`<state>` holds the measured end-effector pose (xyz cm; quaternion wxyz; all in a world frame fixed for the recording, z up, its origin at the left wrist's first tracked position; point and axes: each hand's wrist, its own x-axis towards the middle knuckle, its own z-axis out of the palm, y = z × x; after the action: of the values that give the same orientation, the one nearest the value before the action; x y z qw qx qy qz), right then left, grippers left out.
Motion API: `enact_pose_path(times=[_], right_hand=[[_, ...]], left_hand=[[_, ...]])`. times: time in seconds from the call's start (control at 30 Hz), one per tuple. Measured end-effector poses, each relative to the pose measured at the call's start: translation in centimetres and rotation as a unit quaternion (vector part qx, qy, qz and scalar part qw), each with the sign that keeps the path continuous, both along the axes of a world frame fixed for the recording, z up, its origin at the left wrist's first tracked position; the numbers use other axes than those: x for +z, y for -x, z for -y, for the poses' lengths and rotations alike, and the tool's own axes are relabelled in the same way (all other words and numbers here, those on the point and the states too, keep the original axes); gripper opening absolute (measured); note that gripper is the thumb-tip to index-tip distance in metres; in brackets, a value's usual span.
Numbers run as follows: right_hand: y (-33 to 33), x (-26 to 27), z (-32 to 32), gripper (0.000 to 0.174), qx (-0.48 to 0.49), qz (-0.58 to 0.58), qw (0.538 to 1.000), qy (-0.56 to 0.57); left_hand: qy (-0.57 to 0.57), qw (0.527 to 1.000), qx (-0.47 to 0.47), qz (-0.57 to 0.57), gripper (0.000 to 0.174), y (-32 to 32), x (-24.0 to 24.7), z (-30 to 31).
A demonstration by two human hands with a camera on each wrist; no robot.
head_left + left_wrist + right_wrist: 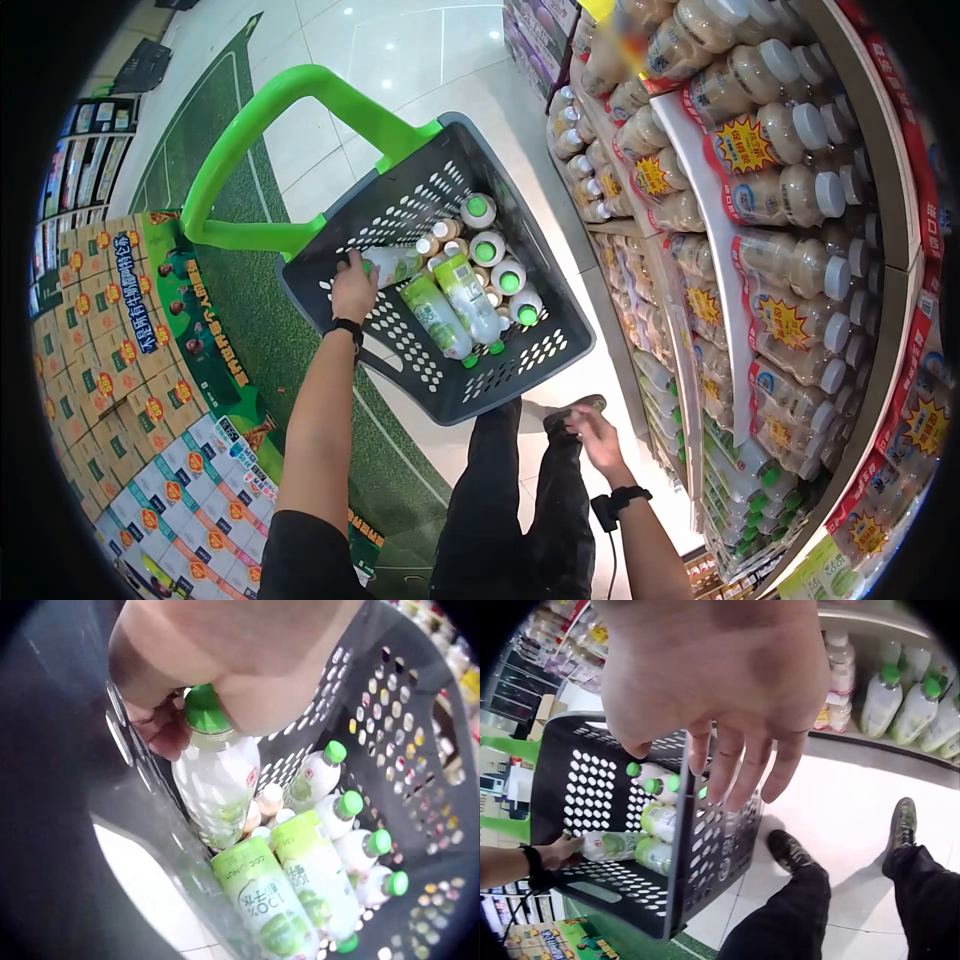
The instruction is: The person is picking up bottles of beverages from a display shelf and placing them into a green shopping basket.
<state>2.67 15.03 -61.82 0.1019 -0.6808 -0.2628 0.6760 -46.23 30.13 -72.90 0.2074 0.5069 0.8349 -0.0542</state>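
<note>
My left hand reaches down into the dark grey shopping basket. Its fingers grip the green-capped neck of a coconut water bottle, which leans inside against the perforated wall. Two more coconut water bottles lie on their sides next to it. Several others with green caps stand in a row along one wall, and small bottles with pale caps sit between. Over the floor outside the basket, my right hand holds nothing, its fingers loosely extended.
Shelves of bottled drinks line the right side, with green-capped bottles on a low shelf. Stacked cartons stand at the left beside a green mat. The basket's green handle sticks up toward the far left.
</note>
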Motion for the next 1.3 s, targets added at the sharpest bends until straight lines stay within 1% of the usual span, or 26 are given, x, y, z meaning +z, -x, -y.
enact_pose_path(times=[0.07, 0.1, 0.17, 0.23, 0.3, 0.37, 0.43, 0.5, 0.53, 0.57, 0.63, 0.7, 0.73, 0.77, 0.8, 0.83, 0.9, 0.93, 0.97, 1.03, 1.07, 1.17, 1.2, 1.23, 1.27, 1.3], right_hand=[[-2.7, -0.6, 0.9, 0.036, -0.001, 0.045, 0.999, 0.017], [-4.6, -1.8, 2.5, 0.042, 0.011, 0.068, 0.997, 0.020], [-6.4, -2.1, 3.8, 0.042, -0.003, 0.105, 0.994, 0.033], [-7.9, -0.4, 4.0, 0.041, 0.019, 0.147, 0.987, 0.066], [-7.3, 3.1, 1.7, 0.040, -0.011, 0.116, 0.993, 0.019], [-7.0, 5.1, 0.5, 0.044, 0.011, 0.050, 0.994, -0.098], [-4.3, 10.9, -2.7, 0.061, 0.101, 0.080, 0.982, -0.138], [-2.6, 14.8, -5.1, 0.086, 0.170, 0.078, 0.942, -0.280], [-1.7, 17.3, -6.8, 0.095, 0.205, 0.086, 0.901, -0.372], [-1.0, 19.5, -8.3, 0.104, 0.245, 0.098, 0.850, -0.456], [0.0, 22.8, -9.2, 0.112, 0.293, 0.019, 0.793, -0.534], [-0.1, 25.5, -8.6, 0.112, 0.248, -0.071, 0.742, -0.619], [-0.8, 27.8, -7.8, 0.110, 0.264, -0.120, 0.754, -0.589], [-1.9, 30.4, -7.1, 0.108, 0.279, -0.169, 0.764, -0.557], [-3.8, 32.5, -6.6, 0.101, 0.245, -0.159, 0.740, -0.606], [-5.6, 34.4, -5.9, 0.101, 0.227, -0.133, 0.739, -0.620], [-9.4, 37.4, -4.4, 0.101, 0.201, -0.149, 0.737, -0.628], [-11.4, 39.0, -3.3, 0.101, 0.188, -0.131, 0.733, -0.640], [-13.5, 40.6, -2.0, 0.101, 0.177, -0.118, 0.761, -0.613], [-17.3, 43.7, 0.1, 0.101, 0.161, -0.111, 0.804, -0.561], [-19.3, 44.9, 1.4, 0.101, 0.130, -0.105, 0.805, -0.569], [-25.0, 48.2, 4.7, 0.096, 0.084, -0.035, 0.761, -0.642], [-27.0, 49.3, 6.0, 0.096, 0.076, -0.032, 0.755, -0.650], [-29.1, 50.5, 7.1, 0.095, 0.072, 0.021, 0.763, -0.642], [-30.8, 51.6, 8.1, 0.094, 0.066, 0.074, 0.769, -0.632], [-32.2, 52.6, 8.9, 0.094, 0.059, 0.075, 0.763, -0.639]], left_hand=[[-0.010, 0.998, -0.065, 0.002, 0.042, -0.4, 0.0, 0.5], [-0.020, 0.996, -0.090, -0.005, 0.044, -1.5, 0.5, 1.2], [0.002, 0.990, -0.137, -0.018, 0.043, -4.3, 3.2, 1.3], [-0.140, 0.975, -0.174, 0.019, 0.038, -6.1, 3.9, 2.8], [-0.162, 0.976, -0.137, 0.050, 0.037, -8.2, 9.2, 3.4], [-0.222, 0.964, -0.136, 0.057, 0.036, -8.6, 14.1, 4.8], [-0.294, 0.927, -0.202, 0.117, 0.038, -9.2, 19.5, 5.7], [-0.354, 0.875, -0.310, 0.116, 0.038, -11.9, 26.2, 6.9], [-0.370, 0.845, -0.357, 0.148, 0.035, -13.9, 29.7, 7.0], [-0.395, 0.823, -0.359, 0.193, 0.032, -16.1, 33.1, 7.2], [-0.393, 0.809, -0.355, 0.257, 0.031, -20.6, 41.6, 7.3], [-0.444, 0.772, -0.321, 0.323, 0.034, -24.3, 45.6, 8.3], [-0.454, 0.750, -0.347, 0.334, 0.034, -25.5, 48.0, 9.0], [-0.423, 0.743, -0.373, 0.360, 0.034, -26.6, 50.5, 9.9], [-0.390, 0.736, -0.399, 0.383, 0.036, -28.3, 52.7, 10.1], [-0.390, 0.716, -0.425, 0.394, 0.036, -30.5, 55.3, 10.0], [-0.396, 0.686, -0.492, 0.362, 0.031, -36.2, 59.8, 9.6], [-0.453, 0.654, -0.474, 0.378, 0.031, -39.5, 61.7, 10.0], [-0.454, 0.637, -0.492, 0.383, 0.031, -41.7, 63.1, 10.2], [-0.376, 0.653, -0.546, 0.367, 0.030, -45.2, 66.1, 10.8], [-0.348, 0.648, -0.567, 0.370, 0.038, -46.6, 67.6, 11.1], [-0.350, 0.637, -0.577, 0.372, 0.037, -53.7, 70.9, 11.4], [-0.336, 0.618, -0.611, 0.363, 0.038, -55.6, 72.3, 12.0], [-0.338, 0.613, -0.619, 0.356, 0.038, -57.7, 73.8, 12.7], [-0.333, 0.586, -0.640, 0.368, 0.034, -60.0, 75.2, 13.3], [-0.327, 0.559, -0.661, 0.380, 0.031, -62.1, 76.5, 13.7]])
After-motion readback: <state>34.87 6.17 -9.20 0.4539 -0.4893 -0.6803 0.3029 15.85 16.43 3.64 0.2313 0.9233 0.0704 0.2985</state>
